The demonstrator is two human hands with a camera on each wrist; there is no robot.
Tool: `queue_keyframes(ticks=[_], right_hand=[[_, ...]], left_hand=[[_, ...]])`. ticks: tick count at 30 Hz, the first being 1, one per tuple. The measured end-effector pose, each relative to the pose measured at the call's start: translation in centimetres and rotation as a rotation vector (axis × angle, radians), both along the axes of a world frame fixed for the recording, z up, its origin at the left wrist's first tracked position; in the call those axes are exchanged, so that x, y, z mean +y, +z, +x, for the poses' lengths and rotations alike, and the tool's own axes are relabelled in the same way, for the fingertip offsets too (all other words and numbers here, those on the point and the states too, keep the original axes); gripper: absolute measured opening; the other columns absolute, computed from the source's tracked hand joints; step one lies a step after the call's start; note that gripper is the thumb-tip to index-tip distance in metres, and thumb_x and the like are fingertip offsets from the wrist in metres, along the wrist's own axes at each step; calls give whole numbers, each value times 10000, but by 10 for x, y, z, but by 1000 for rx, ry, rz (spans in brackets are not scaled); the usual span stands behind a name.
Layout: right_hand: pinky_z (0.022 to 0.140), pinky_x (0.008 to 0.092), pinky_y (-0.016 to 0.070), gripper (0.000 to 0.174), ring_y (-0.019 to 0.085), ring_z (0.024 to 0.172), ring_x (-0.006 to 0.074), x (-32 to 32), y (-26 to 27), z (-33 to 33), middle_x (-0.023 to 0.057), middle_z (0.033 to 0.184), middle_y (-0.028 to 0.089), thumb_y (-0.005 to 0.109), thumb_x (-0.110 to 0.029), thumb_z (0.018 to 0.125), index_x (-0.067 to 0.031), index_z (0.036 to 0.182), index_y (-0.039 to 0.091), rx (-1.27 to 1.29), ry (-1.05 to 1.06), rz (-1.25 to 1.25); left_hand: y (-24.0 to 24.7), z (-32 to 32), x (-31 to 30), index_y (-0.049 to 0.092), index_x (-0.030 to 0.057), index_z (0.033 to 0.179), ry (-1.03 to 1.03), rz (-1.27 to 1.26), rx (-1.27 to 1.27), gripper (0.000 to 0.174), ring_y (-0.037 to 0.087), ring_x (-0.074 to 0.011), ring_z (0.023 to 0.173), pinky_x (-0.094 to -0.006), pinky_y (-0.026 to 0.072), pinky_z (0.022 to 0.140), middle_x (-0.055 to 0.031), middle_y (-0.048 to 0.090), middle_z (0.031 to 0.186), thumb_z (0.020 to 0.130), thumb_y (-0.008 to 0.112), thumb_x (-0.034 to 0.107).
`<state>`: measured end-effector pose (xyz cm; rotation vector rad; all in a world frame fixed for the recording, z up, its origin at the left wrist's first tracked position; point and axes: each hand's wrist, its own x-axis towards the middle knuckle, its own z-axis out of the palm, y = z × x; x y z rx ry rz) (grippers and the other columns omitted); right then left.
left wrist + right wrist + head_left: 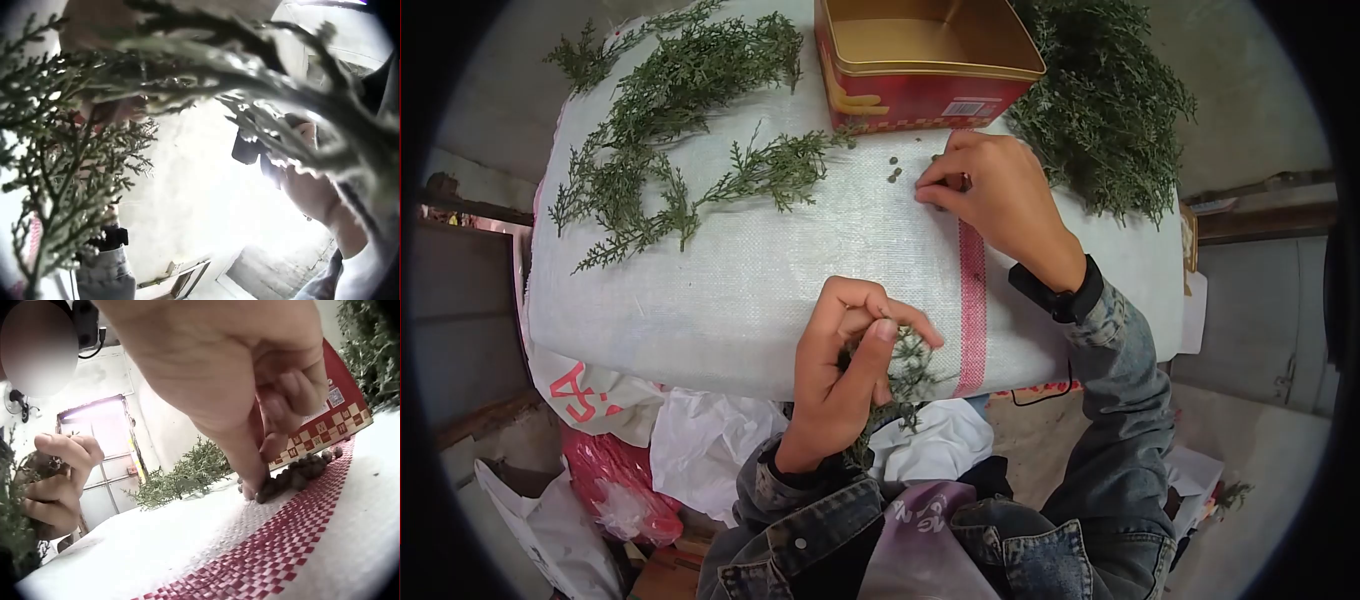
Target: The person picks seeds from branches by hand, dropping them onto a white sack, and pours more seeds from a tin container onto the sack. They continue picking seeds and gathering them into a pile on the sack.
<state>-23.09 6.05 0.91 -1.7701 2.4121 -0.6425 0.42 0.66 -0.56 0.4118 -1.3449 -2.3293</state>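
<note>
My left hand (830, 375) grips a green conifer sprig (912, 365) near the front edge of a white woven sack (730, 310). Blurred branches of that sprig (69, 169) fill much of the left wrist view. On the sack's pink stripe (972, 300), my right hand (1005, 190) is bent down with thumb and fingertips drawn together. Those fingertips pinch at a small heap of brown round seed cones (300, 475) lying on the weave. A few loose seed cones (894, 172) lie just left of them. The palm hides part of the heap in the head view.
A red and gold tin (930, 95) stands open behind the right hand. A thick pile of conifer branches (1100, 110) lies right of it. More cut sprigs (670, 110) spread over the sack's left side. Below hang white and red plastic bags (625, 480).
</note>
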Motion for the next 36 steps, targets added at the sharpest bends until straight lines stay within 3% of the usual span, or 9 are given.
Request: queue_keyframes(ticks=[4,7,10,14,18,24,26,30,36], right_hand=[[594,326,485,168,624,618,228,3,13,7,98,763,657,772,-129,781,-57,932,752,-48,-1,-47],[617,301,504,136,664,660,198,12,32,27,92,775,687,753,-105,811,-27,922,744,-157,-25,-60],[690,263,537,88,700,766,150,36,45,46,80,801,722,718,-52,855,16,910,726,-576,-98,-176],[764,265,558,91,700,853,150,62,49,69,89,866,729,711,-9,866,46,938,706,-744,-71,-137],[735,239,552,228,693,853,130,71,27,85,136,978,725,709,14,871,44,1095,682,-1111,-211,-379],[778,279,574,241,700,873,182,81,16,98,145,941,707,726,19,854,62,1078,649,-1418,-258,-459],[791,281,578,237,700,869,177,81,12,103,141,929,705,735,18,845,58,1063,652,-1533,-250,-496],[776,279,578,200,694,827,170,81,1,111,139,934,701,753,12,829,57,1003,665,-1522,-220,-540],[822,255,583,197,702,874,163,87,-9,107,148,1005,707,705,86,848,80,1042,675,-1532,-154,-562]], left_hand=[[0,0,1,458,26,1037,43,-43,-74,50,444,-19,484,-173,393,461,-149,680,904,1010,480,62],[6,1,7,524,5,1025,147,-141,-136,70,469,-20,502,-171,388,460,-85,657,823,977,563,39],[4,2,9,561,0,1015,193,-101,-175,77,477,-16,512,-168,383,460,-73,658,817,956,601,31],[3,-4,14,580,0,1014,235,-122,-182,81,472,-13,517,-169,379,462,-50,643,789,950,617,33],[4,-6,19,583,6,1017,274,-248,-200,71,468,-13,524,-169,376,469,-21,613,774,956,607,34],[17,-9,29,601,3,982,327,-259,-239,76,476,-33,638,-200,377,572,13,578,793,918,639,-13],[15,-10,31,608,9,962,338,-412,-183,99,502,-56,641,-212,398,577,-13,587,794,886,663,-23],[13,-11,31,618,17,943,384,-573,-136,143,538,-91,649,-229,426,584,-45,595,793,834,691,-40],[22,-10,32,622,22,946,380,-668,-137,200,565,-119,657,-248,453,588,-61,598,792,785,703,-65]])
